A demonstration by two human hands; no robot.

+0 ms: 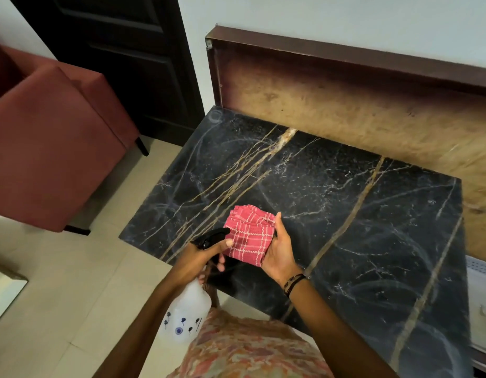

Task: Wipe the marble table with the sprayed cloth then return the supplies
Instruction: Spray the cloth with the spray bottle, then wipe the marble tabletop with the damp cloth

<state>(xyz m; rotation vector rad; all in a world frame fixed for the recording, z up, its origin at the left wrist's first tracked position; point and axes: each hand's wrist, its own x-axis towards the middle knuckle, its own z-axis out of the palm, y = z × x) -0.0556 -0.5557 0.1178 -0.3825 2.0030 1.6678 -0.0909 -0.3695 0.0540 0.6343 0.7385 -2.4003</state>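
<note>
A black marble table (359,214) with gold veins fills the middle and right of the head view. My right hand (280,249) holds a folded red checked cloth (250,236) above the table's near left part, palm up, thumb beside the cloth's far edge. My left hand (202,259) grips the neck of a clear spray bottle (185,313) with a black trigger head. The nozzle points at the cloth from the left, almost touching it. The bottle's body hangs below my hand, past the table's front edge.
A red upholstered armchair (50,148) stands on the tiled floor at left. A dark door (132,55) is behind it. A brown wooden panel (345,105) rises along the table's far edge against the wall. A white object (480,296) sits at the right edge.
</note>
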